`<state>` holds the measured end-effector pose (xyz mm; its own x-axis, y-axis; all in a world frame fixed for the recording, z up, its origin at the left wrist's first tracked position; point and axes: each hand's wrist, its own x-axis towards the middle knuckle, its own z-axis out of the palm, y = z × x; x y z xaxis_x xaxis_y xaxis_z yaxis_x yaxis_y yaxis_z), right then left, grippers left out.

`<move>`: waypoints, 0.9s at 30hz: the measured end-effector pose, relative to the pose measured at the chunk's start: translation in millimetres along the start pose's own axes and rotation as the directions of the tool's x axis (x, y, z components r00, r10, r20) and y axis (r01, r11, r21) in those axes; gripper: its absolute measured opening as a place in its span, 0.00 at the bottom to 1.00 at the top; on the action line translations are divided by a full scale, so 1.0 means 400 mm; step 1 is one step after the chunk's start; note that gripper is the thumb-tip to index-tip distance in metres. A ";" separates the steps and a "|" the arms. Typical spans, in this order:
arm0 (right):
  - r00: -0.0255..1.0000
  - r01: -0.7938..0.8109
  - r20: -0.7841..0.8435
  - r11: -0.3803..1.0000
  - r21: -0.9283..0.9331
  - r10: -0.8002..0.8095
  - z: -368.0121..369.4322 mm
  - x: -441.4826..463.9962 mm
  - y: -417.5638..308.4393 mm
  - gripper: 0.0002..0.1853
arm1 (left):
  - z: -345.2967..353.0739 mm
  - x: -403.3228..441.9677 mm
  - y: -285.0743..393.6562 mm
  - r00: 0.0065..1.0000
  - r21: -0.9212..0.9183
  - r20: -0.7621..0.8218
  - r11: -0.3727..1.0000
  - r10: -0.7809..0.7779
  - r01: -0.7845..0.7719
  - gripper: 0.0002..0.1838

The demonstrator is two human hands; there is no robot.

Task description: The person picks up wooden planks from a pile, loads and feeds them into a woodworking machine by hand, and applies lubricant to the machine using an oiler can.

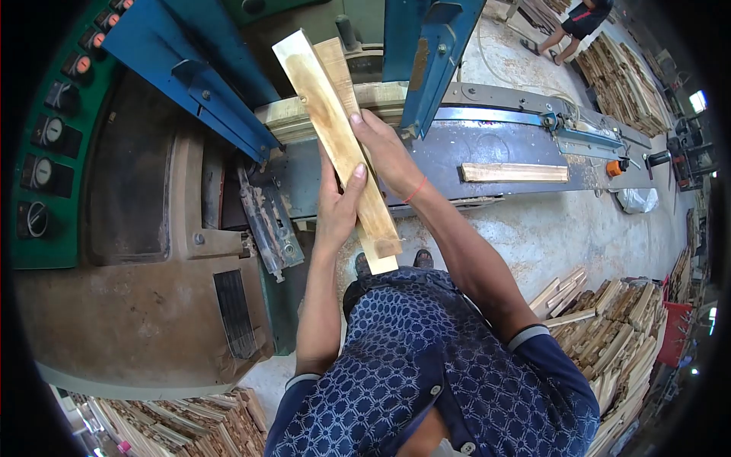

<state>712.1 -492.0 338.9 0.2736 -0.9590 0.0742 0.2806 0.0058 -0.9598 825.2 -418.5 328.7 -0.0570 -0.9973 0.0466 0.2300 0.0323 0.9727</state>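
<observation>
Two pale wooden boards are held at a slant in front of my body. The front board (333,126) covers most of the rear board (335,67), whose ends show beyond it at top and bottom. My left hand (339,204) grips the pair from the left, its thumb across the front board. On the right edge, my right hand (384,152) is closed around the boards higher up, its thumb near the rear board. Behind them, a stack of boards (285,122) lies between two blue upright guides (438,65) of a machine.
A single wooden strip (514,173) rests on the machine's metal table (449,152). A green control panel (46,137) with knobs stands at left. Piles of wood (609,327) stand at lower right, lower left and upper right. Another person (582,23) stands at upper right.
</observation>
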 end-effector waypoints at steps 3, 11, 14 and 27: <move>0.999 0.053 -0.007 0.997 -0.048 -0.053 -0.009 0.006 -0.001 0.20 | 0.009 -0.003 -0.018 0.987 0.032 -0.088 0.991 0.133 -0.131 0.42; 0.963 0.199 0.071 0.505 -0.840 -0.261 -0.008 0.141 -0.254 0.39 | -0.051 -0.115 -0.050 0.977 -0.300 -0.194 0.954 -0.085 0.024 0.37; 0.935 0.289 0.268 0.062 -0.955 -0.231 0.073 0.205 -0.421 0.53 | -0.091 -0.157 -0.126 0.963 -0.289 -0.256 0.957 -0.083 0.006 0.36; 0.733 0.608 0.566 0.008 -0.794 0.378 0.209 0.589 -0.397 0.42 | -0.176 -0.203 -0.114 0.927 -0.262 -0.321 0.959 -0.194 0.110 0.36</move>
<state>809.0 -695.2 531.4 0.8271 -0.5403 -0.1548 -0.5613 -0.8084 -0.1774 887.6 -343.8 264.6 0.2139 -0.9520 -0.2188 0.4690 -0.0964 0.8779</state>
